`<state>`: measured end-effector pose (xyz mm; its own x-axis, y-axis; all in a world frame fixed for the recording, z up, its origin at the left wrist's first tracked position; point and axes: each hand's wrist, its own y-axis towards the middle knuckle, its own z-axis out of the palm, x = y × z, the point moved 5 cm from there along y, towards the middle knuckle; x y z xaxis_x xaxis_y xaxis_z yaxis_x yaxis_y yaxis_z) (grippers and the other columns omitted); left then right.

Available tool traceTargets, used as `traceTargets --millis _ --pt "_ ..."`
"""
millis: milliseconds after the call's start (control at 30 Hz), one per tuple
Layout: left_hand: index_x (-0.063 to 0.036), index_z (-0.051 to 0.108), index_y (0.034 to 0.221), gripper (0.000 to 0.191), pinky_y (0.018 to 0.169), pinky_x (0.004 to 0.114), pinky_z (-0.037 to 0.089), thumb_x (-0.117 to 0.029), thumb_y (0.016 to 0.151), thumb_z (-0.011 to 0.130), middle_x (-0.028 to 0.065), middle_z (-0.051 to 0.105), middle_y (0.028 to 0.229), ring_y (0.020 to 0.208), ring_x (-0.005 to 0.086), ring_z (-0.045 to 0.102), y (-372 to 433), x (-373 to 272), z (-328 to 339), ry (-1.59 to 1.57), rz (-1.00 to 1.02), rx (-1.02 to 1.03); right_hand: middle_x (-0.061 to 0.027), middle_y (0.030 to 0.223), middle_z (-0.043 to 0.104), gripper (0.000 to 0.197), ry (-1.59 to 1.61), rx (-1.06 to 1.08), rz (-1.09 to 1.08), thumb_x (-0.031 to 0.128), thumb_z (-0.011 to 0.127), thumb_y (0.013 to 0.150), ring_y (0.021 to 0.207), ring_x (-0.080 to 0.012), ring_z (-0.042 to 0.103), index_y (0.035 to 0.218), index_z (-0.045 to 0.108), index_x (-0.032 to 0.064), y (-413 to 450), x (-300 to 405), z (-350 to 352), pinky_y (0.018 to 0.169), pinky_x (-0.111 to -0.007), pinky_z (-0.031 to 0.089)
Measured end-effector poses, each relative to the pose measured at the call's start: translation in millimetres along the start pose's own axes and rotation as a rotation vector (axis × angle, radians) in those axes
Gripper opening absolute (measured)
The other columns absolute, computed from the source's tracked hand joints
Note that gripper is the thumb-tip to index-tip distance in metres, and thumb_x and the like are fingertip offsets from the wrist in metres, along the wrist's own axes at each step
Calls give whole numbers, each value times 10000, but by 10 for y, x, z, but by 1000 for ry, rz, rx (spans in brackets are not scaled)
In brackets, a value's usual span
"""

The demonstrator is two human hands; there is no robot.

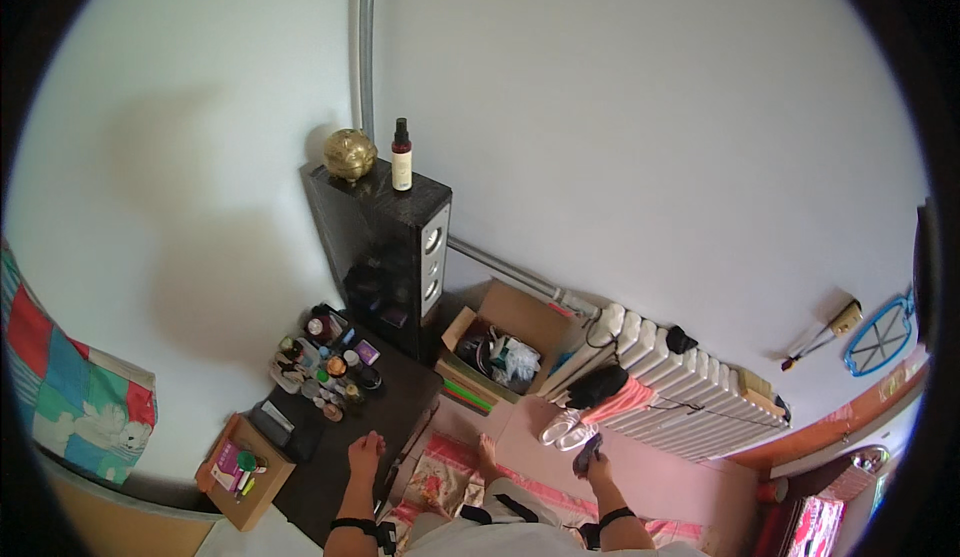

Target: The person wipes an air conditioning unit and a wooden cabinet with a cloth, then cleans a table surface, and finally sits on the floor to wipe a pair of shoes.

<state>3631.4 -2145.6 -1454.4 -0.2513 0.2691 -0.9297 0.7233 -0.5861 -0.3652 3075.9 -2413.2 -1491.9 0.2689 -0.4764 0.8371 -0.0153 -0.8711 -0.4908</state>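
My left hand (pixel 366 452) is over the dark tabletop (pixel 401 395), its fingers curled together with nothing visible in them. Gripped in my right hand (pixel 598 471) is a small dark grey object (pixel 586 455); its exact kind is unclear. Below that hand lies the pink tiled floor (pixel 637 474), and a pair of white shoes (pixel 568 431) stands just beyond it. On the table, several small bottles and jars (pixel 334 377) crowd together beyond my left hand. A cardboard tray (pixel 259 486) holding a green-capped container (pixel 246 461) and a purple box (pixel 226 470) is to its left.
A tall black loudspeaker (pixel 375 257) in the corner bears a golden ornament (pixel 350 155) and a spray bottle (pixel 402 167). An open cardboard box (pixel 469 377) of mixed items stands beside a white radiator (pixel 675 392). Pink cloth (pixel 622 399) hangs there. A patterned mat (pixel 442 463) lies underfoot.
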Motion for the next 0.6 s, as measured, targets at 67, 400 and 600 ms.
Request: traceTargets --millis 67,400,600 --pt "45 704 947 327 638 290 514 -268 990 620 67 681 804 701 126 621 286 -651 564 -59 69 50 -138 913 668 291 -184 -151 -383 203 526 1002 665 -243 687 1173 594 -22 803 210 -165 470 -362 566" --pt "21 703 1025 243 644 276 454 -210 987 637 64 671 883 744 129 607 485 -2369 857 157 435 -268 -110 1058 643 308 -124 278 -766 104 639 941 938 -222 620 1234 615 12 1062 2884 2254 830 -336 495" --pt "-3 710 1037 148 768 315 505 -96 932 663 117 696 1006 876 223 660 441 -3719 1604 433 812 -427 -149 1227 601 318 7 359 -1137 52 648 908 1061 -340 619 1221 623 6 649 4564 2871 905 -376 501"
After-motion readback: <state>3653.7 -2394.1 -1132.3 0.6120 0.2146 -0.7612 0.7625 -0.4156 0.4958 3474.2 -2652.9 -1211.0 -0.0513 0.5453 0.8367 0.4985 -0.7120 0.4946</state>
